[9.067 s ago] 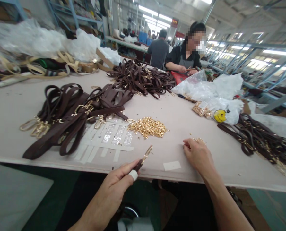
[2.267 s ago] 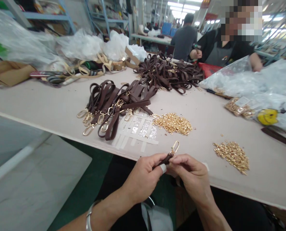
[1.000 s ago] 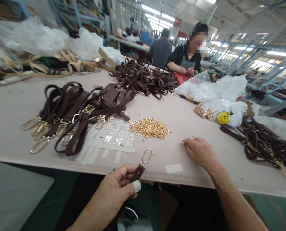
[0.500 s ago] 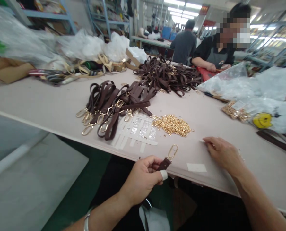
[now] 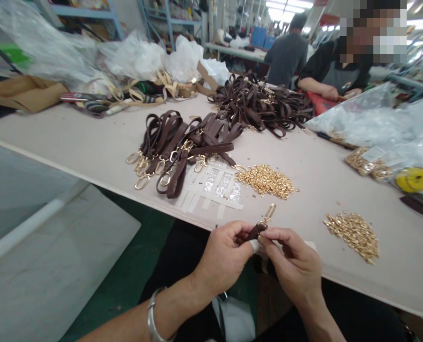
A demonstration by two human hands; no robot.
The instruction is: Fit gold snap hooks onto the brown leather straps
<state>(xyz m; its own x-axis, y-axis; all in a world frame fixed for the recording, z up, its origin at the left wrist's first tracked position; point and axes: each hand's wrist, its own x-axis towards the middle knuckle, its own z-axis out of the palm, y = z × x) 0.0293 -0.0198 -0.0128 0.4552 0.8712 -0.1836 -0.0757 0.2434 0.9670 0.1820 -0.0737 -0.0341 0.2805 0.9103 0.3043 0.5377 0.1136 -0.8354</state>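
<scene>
My left hand [image 5: 229,254] is closed on the end of a dark brown leather strap [image 5: 257,231], just above the table's front edge. From the strap's tip a gold clasp [image 5: 269,213] points up and away. Beside it, the thumb and fingers of my right hand [image 5: 291,256] are pinched together against the strap end; whatever is between them is too small to make out. White tape wraps my left thumb. Two heaps of small gold metal pieces lie on the table: one heap [image 5: 266,181] beyond my hands, another heap [image 5: 353,235] to their right.
Brown straps with gold clasps [image 5: 183,152] lie left of centre, and a bigger strap pile [image 5: 261,104] is behind them. Plastic bags [image 5: 385,114] cover the right side. A cardboard box [image 5: 26,92] sits far left. A co-worker [image 5: 335,71] works across the table [image 5: 100,142].
My right hand has come left from the right-hand gold heap, uncovering it, and now pinches at the strap end. The view has shifted slightly; my left hand still holds the strap.
</scene>
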